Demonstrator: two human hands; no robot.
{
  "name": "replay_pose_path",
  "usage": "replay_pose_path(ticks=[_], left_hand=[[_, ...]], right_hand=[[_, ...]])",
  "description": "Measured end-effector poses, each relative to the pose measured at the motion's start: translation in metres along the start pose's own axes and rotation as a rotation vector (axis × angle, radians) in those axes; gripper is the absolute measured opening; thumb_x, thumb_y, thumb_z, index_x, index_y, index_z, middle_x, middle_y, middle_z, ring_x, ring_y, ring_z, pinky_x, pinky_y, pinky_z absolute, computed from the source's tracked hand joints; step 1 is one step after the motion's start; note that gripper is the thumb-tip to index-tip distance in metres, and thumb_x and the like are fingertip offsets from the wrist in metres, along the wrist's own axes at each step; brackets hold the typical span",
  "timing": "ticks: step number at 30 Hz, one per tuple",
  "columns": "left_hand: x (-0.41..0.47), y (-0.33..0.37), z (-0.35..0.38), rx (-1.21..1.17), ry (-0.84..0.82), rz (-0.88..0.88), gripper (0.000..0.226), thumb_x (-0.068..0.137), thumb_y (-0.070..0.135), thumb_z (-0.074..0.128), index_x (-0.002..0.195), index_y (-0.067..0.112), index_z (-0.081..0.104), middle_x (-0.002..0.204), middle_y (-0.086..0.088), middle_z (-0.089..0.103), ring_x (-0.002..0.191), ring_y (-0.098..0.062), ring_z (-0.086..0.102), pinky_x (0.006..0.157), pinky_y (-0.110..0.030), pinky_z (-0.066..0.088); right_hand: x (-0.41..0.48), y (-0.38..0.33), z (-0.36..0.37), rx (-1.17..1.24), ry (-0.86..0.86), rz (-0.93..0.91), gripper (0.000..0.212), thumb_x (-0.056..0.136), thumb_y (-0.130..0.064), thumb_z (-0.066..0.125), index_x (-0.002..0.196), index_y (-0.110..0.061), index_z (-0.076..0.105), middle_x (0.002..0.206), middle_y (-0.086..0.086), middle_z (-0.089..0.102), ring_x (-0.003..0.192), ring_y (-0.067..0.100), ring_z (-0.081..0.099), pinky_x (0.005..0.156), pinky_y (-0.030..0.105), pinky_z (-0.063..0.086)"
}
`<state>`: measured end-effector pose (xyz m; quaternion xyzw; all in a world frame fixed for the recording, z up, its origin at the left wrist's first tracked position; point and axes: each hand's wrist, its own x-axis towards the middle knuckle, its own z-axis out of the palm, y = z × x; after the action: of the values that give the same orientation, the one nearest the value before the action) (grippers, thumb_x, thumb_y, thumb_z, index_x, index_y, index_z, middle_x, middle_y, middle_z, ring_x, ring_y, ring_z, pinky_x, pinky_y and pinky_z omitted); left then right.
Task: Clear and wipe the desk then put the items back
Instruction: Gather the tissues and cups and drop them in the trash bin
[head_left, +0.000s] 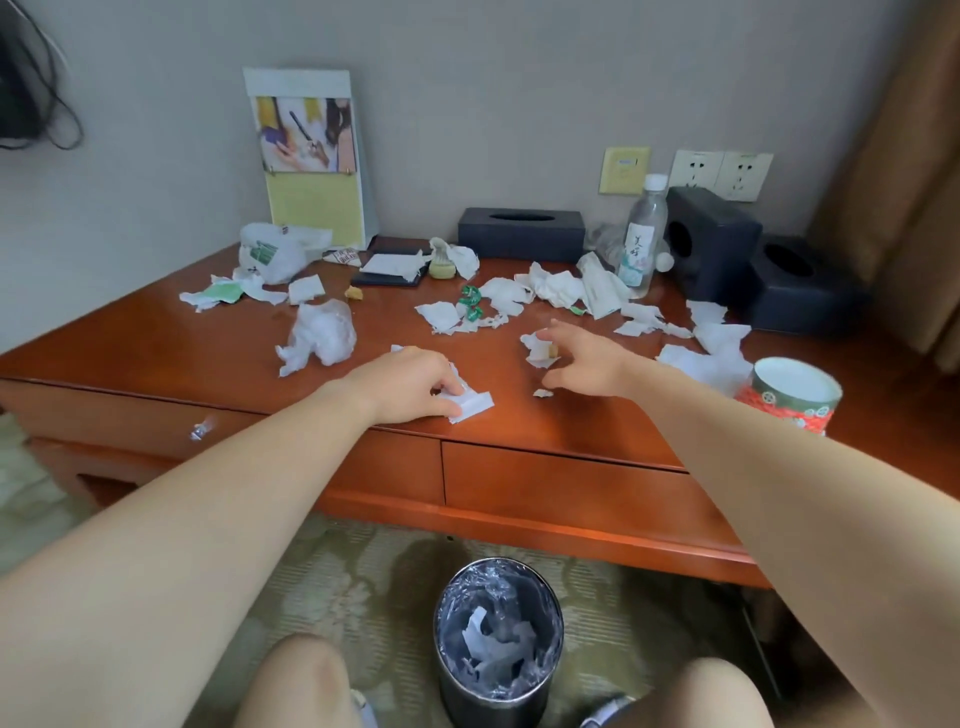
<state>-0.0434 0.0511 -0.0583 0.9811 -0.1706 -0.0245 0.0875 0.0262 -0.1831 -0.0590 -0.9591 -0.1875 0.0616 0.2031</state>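
The wooden desk (519, 436) before me is strewn with torn tissue (556, 288). A lined waste bin (498, 691) stands on the carpet (332, 571) below its front edge. My left hand (410, 384) curls its fingers onto a folded white scrap (475, 405) near that edge. My right hand (587, 358) is spread, fingers apart, over a crumpled tissue (537, 356), perhaps touching it.

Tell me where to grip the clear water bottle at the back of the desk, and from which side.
Grip the water bottle round its clear upper body, just below the white cap. It stands upright, so a side wrap works. Come from the front-left: the dark box stands close on its right, the wall lies behind, and crumpled paper lies at its foot.
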Motion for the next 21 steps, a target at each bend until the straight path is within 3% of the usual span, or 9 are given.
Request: replay_pose_path(ticks=[4, 8, 16, 21], left_hand=[[0.016, -0.001, 0.004, -0.003, 0.068, -0.018, 0.029, 0.093, 0.030, 0.062, 0.119, 0.018, 0.069, 0.129, 0.002, 0.060, 0.108, -0.017, 0.056, 0.085, -0.031, 0.043], [0.029, 0.001, 0.009, -0.013, 0.099, -0.034, 0.029, 0.094, 0.029, 0.060, 0.121, 0.020, 0.067, 0.130, 0.000, 0.059, 0.110, -0.018, 0.056, 0.086, -0.030, 0.042], [0.033, 0.007, 0.012, -0.030, 0.137, -0.045, 0.024, 0.095, 0.026, 0.059, 0.115, 0.020, 0.069, 0.120, -0.001, 0.061, 0.106, -0.018, 0.057, 0.085, -0.031, 0.041], [0.026, 0.013, 0.015, -0.045, 0.150, -0.038, 0.021, 0.095, 0.022, 0.058, 0.111, 0.019, 0.070, 0.113, -0.001, 0.061, 0.102, -0.020, 0.057, 0.087, -0.036, 0.046]], right_hand=[[0.011, 0.009, 0.003, -0.004, -0.135, 0.036, 0.077, 0.087, -0.038, 0.067, 0.152, -0.031, 0.025, 0.161, -0.004, 0.017, 0.145, 0.024, 0.024, 0.117, 0.038, 0.023], [0.014, 0.017, 0.005, -0.002, -0.068, -0.004, 0.063, 0.087, -0.040, 0.067, 0.144, -0.027, 0.042, 0.152, -0.001, 0.038, 0.139, 0.021, 0.035, 0.112, 0.033, 0.028], [0.005, 0.022, 0.008, -0.064, 0.132, -0.104, 0.022, 0.094, -0.021, 0.061, 0.114, -0.023, 0.069, 0.122, 0.002, 0.062, 0.106, 0.020, 0.058, 0.095, 0.033, 0.047], [-0.008, 0.016, 0.011, -0.134, 0.180, -0.074, 0.019, 0.092, -0.013, 0.057, 0.102, -0.022, 0.070, 0.107, 0.004, 0.063, 0.097, 0.024, 0.060, 0.086, 0.038, 0.052]])
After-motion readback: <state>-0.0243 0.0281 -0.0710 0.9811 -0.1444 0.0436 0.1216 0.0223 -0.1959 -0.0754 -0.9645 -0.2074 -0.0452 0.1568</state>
